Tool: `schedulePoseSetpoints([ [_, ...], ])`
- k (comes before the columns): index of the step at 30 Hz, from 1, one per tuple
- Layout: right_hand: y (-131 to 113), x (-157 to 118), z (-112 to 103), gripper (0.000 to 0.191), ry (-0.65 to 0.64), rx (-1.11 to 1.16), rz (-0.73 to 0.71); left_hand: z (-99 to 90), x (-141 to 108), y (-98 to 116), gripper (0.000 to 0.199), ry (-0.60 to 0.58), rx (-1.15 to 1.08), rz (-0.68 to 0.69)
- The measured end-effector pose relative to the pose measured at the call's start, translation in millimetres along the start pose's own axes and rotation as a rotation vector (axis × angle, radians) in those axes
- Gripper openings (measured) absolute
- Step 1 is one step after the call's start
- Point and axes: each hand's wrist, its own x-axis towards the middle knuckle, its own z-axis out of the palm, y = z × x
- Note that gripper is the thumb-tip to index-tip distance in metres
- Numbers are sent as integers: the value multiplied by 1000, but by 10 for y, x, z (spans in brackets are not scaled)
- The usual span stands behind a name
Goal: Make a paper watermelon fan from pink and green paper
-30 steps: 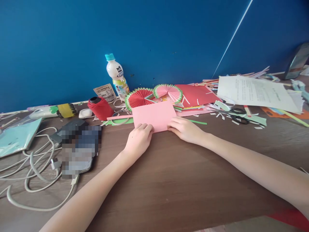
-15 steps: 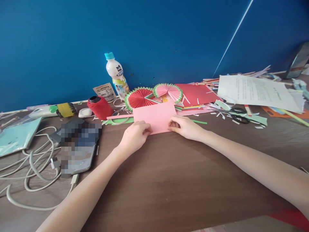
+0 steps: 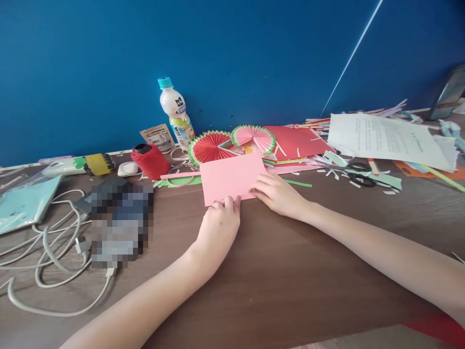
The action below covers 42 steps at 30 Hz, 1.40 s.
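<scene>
Head cam: L fingers [image 3: 228, 203], R fingers [image 3: 262, 186] curled on near edge of pink paper [image 3: 230, 175]; pinch unclear.

The left hand [image 3: 221, 228] and the right hand [image 3: 278, 195] both touch the near edge of a flat, light pink paper sheet [image 3: 232, 179] on the brown wooden worktop [image 3: 276, 276]. Behind it are a red folded paper fan with a green edge [image 3: 211, 147] and a pink folded paper fan with a green edge [image 3: 253, 138]. A white plastic bottle with a blue cap [image 3: 177, 114] stands by the blue wall [image 3: 232, 58].
</scene>
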Motion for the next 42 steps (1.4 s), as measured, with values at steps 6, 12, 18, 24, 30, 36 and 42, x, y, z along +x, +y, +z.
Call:
schedulePoseSetpoints([
  [6,-189,-54,-22,33,-86,-188,-209,-18,23,55,52,-51,-9,-56],
  [12,-226,-32,-88,33,-107,-257,-170,-21,-1,45,54,-46,-94,-76],
  [18,-244,-8,-234,30,-229,-268,22,21,-34,81,59,-44,-78,-92],
  [24,-68,-26,-431,35,-350,-203,124,63,-36,126,59,-20,-61,-114],
  [30,38,-78,-541,27,-349,-207,187,67,-48,111,61,-42,-57,-117],
  [36,-2,-15,-466,20,-330,-278,144,-26,-50,84,63,-82,-57,-143],
  [42,145,18,-336,30,-318,-213,145,-47,-47,77,65,-116,-96,-163],
])
